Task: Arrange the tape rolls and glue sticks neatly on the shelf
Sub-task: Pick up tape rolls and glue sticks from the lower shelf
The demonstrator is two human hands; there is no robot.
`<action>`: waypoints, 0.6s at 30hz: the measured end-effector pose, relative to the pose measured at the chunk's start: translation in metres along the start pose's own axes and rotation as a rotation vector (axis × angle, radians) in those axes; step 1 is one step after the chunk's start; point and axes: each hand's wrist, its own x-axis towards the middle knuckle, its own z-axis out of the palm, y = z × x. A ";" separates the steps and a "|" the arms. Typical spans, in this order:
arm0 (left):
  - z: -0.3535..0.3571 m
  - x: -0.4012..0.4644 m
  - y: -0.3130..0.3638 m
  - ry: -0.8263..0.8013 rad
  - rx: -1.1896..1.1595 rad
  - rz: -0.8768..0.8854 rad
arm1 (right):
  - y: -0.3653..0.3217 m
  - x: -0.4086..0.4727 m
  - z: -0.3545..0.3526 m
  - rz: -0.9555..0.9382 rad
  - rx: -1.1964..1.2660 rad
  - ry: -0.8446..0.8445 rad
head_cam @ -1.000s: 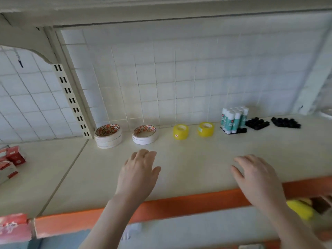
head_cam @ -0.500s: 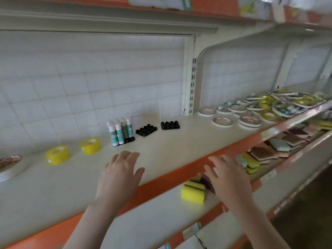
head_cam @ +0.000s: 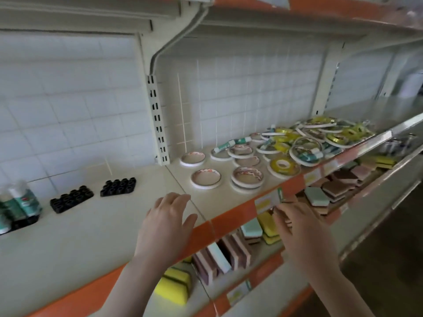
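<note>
Both hands empty, held well apart over the front of the shelf (head_cam: 68, 243). Left hand (head_cam: 168, 227) at 6 o'clock, palm down, fingers straight and spread, hovering above the bare shelf board near its orange front edge (head_cam: 231, 218); contact with the board not clear. Right hand (head_cam: 304, 236) at 4 o'clock, out past the orange edge, fingers loosely bent and blurred, gripping nothing visible.

Heaped at 2 o'clock on the same shelf: jumbled pile of tape rolls (head_cam: 320, 138), white and yellow, overlapping, with glue sticks (head_cam: 231, 144) lying flat among them. Nearer, toward 1 o'clock, flat white rolls (head_cam: 206, 178) set apart from one another, one yellow roll (head_cam: 283, 165) beside them. At 9 o'clock, upright glue sticks (head_cam: 21, 202) standing in a black holder. Between, two black holders (head_cam: 117, 186) standing bare. Below, sponges (head_cam: 176, 287) on a lower shelf.
</note>
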 end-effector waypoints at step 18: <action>0.111 0.120 0.084 0.009 0.015 0.150 | 0.114 0.137 0.070 -0.166 0.179 0.027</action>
